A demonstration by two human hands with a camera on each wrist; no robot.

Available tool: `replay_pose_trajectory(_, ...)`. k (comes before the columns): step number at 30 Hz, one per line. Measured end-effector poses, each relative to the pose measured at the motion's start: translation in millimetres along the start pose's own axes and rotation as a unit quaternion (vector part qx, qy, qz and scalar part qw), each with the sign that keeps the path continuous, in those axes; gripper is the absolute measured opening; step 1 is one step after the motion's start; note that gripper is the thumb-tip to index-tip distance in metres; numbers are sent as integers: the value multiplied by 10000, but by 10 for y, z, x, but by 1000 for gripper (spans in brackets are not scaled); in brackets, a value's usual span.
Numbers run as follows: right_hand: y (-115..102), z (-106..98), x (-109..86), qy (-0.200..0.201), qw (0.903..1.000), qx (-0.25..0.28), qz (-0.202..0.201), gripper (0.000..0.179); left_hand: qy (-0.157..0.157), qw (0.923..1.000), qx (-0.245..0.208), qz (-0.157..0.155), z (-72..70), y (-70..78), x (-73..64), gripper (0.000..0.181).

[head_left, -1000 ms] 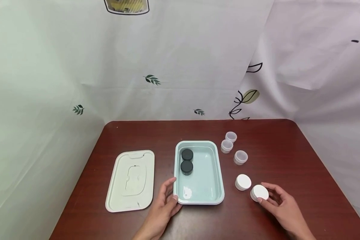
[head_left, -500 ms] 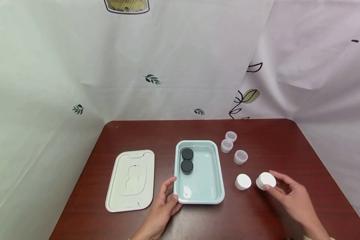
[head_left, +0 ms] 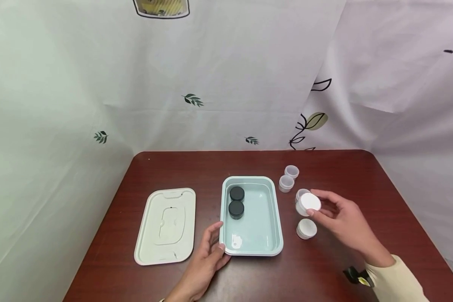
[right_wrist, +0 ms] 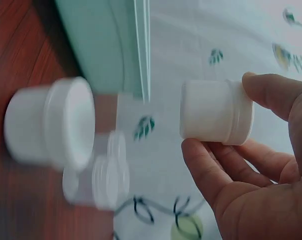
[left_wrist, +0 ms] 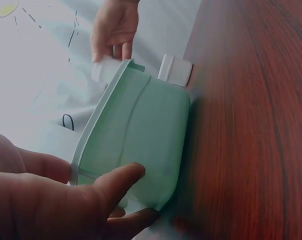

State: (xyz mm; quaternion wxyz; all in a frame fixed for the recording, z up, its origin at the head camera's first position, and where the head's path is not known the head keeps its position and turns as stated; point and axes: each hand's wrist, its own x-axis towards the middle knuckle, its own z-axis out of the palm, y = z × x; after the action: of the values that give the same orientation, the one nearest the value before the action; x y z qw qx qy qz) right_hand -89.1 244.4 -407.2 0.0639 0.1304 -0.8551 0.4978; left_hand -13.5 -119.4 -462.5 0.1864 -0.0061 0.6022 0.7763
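Observation:
My right hand (head_left: 337, 218) holds a white-lidded jar (head_left: 308, 203) in its fingertips, lifted above the table just right of the mint-green tray (head_left: 277, 226). In the right wrist view the jar (right_wrist: 217, 113) sits pinched between thumb and fingers. A second white jar (head_left: 306, 229) stands on the table below it. My left hand (head_left: 207, 260) rests against the tray's near-left corner, thumb on the rim (left_wrist: 78, 170). Two black-lidded jars (head_left: 236, 193) (head_left: 235, 209) stand inside the tray at its far left.
A pale tray lid (head_left: 166, 225) lies flat left of the tray. Two clear small cups (head_left: 291, 171) (head_left: 285, 183) stand right of the tray's far end; a third is partly hidden behind the held jar. Dark red table (head_left: 181, 167), curtain backdrop behind.
My right hand picked the white jar up from the table's near right and carried it up and leftward toward the tray. The left hand stayed on the tray corner.

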Motion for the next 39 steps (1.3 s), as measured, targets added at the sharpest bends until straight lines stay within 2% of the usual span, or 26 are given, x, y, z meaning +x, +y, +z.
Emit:
replay_pose_trajectory(6, -125, 323, 165, -536, 9971, 505, -173, 48, -59, 10000, -45, 45, 13, -8, 15, 57)
replay_pose_trajectory(12, -238, 671, 284, -1251, 9867, 1037, 70, 49, -15, 10000, -13, 71, 19, -21, 24, 57)
replay_pose_trajectory(15, -265, 822, 306, -1496, 9823, 1116, 168, 51, -4, 10000, 4, 69, 33, -27, 33, 57)
replay_pose_trajectory(21, -269, 1025, 286, -1663, 9816, 918, 185, 51, -49, 10000, 19, 81, 55, -31, 47, 56)
replay_pose_trajectory(27, -283, 1147, 303, -1796, 9815, 650, 100, 50, -39, 9999, 18, 101, 50, -27, 43, 57)
replay_pose_trajectory(39, -358, 1354, 311, -1978, 9799, 38, -258, 49, -94, 9999, -7, 126, 47, -19, 39, 56)
